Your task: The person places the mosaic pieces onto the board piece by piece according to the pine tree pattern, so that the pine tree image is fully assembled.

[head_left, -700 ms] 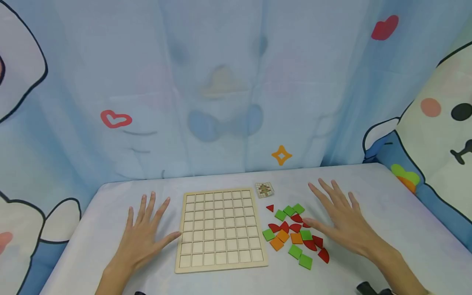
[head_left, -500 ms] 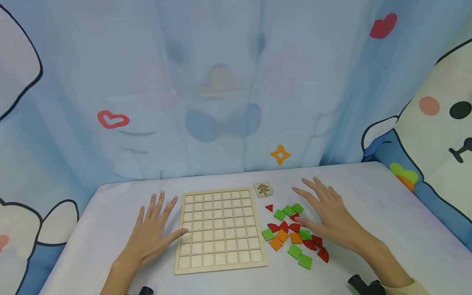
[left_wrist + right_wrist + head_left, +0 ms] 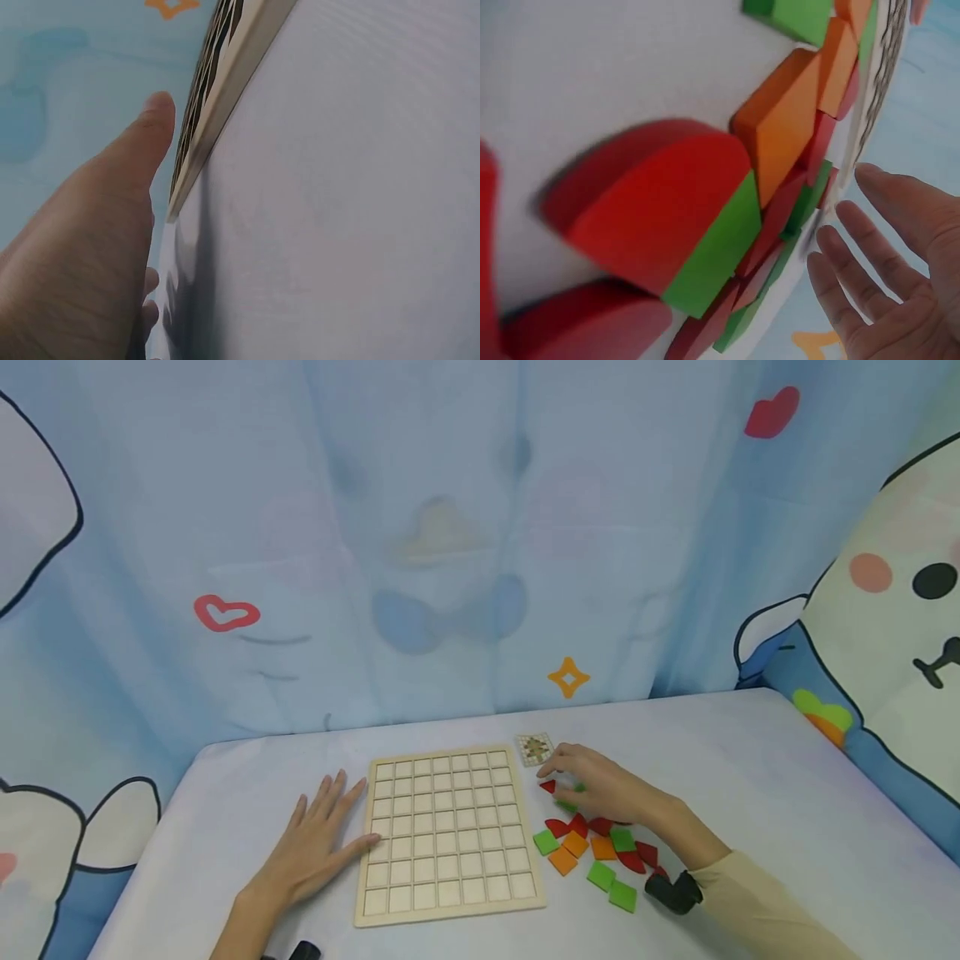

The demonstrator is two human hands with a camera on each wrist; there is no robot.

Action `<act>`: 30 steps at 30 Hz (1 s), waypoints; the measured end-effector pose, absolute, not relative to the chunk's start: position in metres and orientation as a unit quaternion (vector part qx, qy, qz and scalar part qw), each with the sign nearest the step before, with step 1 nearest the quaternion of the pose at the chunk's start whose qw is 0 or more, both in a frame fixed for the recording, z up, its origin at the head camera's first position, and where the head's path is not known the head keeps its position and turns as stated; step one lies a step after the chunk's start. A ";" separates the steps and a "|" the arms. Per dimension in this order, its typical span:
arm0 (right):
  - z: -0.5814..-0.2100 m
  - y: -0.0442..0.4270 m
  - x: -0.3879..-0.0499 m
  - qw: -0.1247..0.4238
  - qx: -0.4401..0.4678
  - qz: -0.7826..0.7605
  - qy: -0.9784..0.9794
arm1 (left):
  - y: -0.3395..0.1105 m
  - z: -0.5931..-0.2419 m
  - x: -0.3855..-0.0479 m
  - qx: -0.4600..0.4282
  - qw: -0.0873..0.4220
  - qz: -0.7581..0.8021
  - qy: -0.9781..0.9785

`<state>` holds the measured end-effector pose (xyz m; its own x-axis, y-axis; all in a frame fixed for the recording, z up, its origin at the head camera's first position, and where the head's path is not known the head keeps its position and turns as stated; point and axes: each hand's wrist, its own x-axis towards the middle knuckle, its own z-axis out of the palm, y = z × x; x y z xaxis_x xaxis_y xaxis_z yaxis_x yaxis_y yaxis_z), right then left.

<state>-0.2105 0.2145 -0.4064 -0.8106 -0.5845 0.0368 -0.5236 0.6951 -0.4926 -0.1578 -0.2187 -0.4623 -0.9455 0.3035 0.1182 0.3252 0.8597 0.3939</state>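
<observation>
A square wooden grid board (image 3: 457,841) lies flat on the table. Beside its left edge is my left hand (image 3: 311,847), fingers straight and spread; the thumb reaches over the board's rim. It holds nothing. My right hand (image 3: 603,787) is over the far end of a scatter of flat pieces, fingers slightly bent and close to a small red triangle (image 3: 548,786). In the right wrist view nothing shows between those fingers (image 3: 889,262). Red rounded pieces (image 3: 656,199), green squares (image 3: 622,896) and orange squares (image 3: 562,861) lie right of the board, some hidden under the hand.
A small patterned card (image 3: 534,749) lies beyond the board's far right corner, near the right fingertips. White cloth covers the table (image 3: 765,793). A blue printed curtain (image 3: 450,568) hangs along the back.
My right hand has moved left and away from me, from beside the pieces to over their far end, its fingers drawing in. The left hand has moved slightly right, its thumb reaching the board.
</observation>
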 end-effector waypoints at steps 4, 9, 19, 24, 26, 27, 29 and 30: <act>-0.412 0.212 -0.218 0.061 -0.316 -0.251 0.913 | -0.217 -0.466 -0.158 -0.162 0.026 -0.208 -0.964; -0.415 0.208 -0.224 0.051 -0.322 -0.253 0.911 | -0.217 -0.467 -0.158 -0.160 0.033 -0.197 -0.967; -0.416 0.207 -0.226 0.043 -0.301 -0.257 0.917 | -0.216 -0.464 -0.158 -0.167 0.028 -0.197 -0.966; -0.416 0.207 -0.228 0.052 -0.283 -0.274 0.918 | -0.216 -0.462 -0.159 -0.174 0.034 -0.195 -0.965; -0.416 0.205 -0.229 0.058 -0.275 -0.274 0.920 | -0.215 -0.462 -0.159 -0.174 0.030 -0.193 -0.965; -0.415 0.204 -0.229 0.061 -0.270 -0.273 0.921 | -0.215 -0.462 -0.159 -0.173 0.028 -0.192 -0.966; -0.413 0.201 -0.229 0.068 -0.266 -0.269 0.923 | -0.215 -0.463 -0.159 -0.172 0.025 -0.192 -0.966; -0.411 0.200 -0.229 0.071 -0.263 -0.268 0.924 | -0.215 -0.464 -0.159 -0.171 0.024 -0.194 -0.966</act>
<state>-0.2292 0.2000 -0.4111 -0.8517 -0.5240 0.0094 -0.4478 0.7182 -0.5326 -0.1595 -0.2152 -0.4639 -0.9402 0.3211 0.1133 0.3400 0.8663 0.3660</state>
